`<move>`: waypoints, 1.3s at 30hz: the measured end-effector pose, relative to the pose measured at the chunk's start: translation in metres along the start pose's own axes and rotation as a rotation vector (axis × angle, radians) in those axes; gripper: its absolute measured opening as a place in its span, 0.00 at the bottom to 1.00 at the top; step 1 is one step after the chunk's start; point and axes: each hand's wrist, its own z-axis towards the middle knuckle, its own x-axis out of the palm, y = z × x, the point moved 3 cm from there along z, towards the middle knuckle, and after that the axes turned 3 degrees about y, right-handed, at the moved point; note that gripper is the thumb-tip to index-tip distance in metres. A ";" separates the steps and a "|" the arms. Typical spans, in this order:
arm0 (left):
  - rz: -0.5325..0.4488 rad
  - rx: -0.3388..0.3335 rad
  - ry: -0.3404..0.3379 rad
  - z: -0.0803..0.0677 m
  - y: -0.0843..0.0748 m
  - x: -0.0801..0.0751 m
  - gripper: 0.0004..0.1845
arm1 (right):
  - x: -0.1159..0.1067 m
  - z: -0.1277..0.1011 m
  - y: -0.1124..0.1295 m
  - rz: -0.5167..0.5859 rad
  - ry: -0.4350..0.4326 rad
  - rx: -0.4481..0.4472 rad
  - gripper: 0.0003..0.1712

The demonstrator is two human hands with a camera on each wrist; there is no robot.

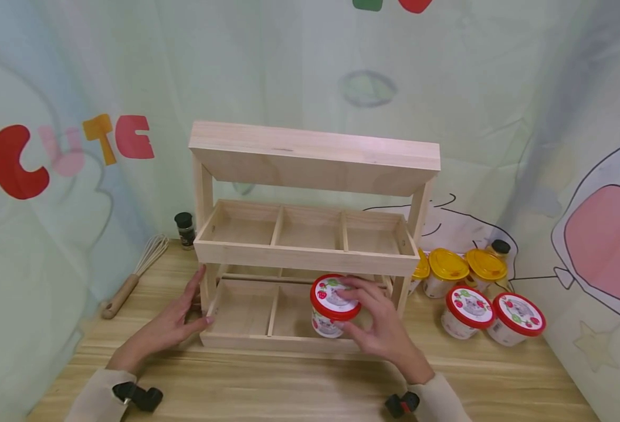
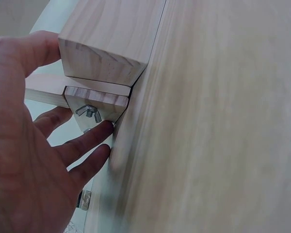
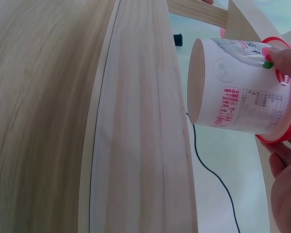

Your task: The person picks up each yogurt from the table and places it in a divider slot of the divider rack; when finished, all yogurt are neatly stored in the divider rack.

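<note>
A three-tier wooden rack (image 1: 310,258) stands in the middle of the table. My right hand (image 1: 365,316) grips a white cup with a red strawberry lid (image 1: 329,300) from above, at the front of the rack's bottom tray, around its middle compartment. In the right wrist view the cup (image 3: 233,92) hangs tilted above the tray's front board (image 3: 140,145), with fingers (image 3: 283,58) on its rim. My left hand (image 1: 188,305) rests with straight fingers against the rack's lower left post. The left wrist view shows the left hand (image 2: 39,160) spread beside a wing nut (image 2: 88,112) on the post.
To the right of the rack stand yellow-lidded cups (image 1: 448,266) and two red-lidded cups (image 1: 468,310) near the curtain. A whisk (image 1: 135,272) and a dark spice jar (image 1: 185,228) lie left of the rack. The wooden table (image 1: 288,387) stretches in front.
</note>
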 end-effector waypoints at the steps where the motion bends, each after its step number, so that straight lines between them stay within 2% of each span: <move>1: 0.001 0.003 -0.001 0.000 0.000 0.000 0.63 | 0.001 0.001 0.000 0.010 0.001 -0.004 0.29; 8: 0.007 0.025 -0.016 -0.001 0.000 0.000 0.63 | 0.012 0.003 0.002 0.037 0.014 0.013 0.29; 15: 0.005 0.005 -0.007 0.000 0.001 0.001 0.63 | 0.019 0.006 0.003 0.041 -0.009 -0.012 0.28; 22: 0.009 0.010 -0.010 0.000 0.000 0.000 0.63 | 0.025 0.011 0.006 0.047 0.002 0.006 0.28; 32: -0.007 0.037 -0.019 0.000 0.001 -0.002 0.63 | 0.034 0.028 0.012 0.012 0.004 -0.060 0.27; 39: -0.007 0.044 -0.022 0.000 -0.001 -0.002 0.63 | 0.043 0.036 0.016 0.026 0.045 -0.022 0.28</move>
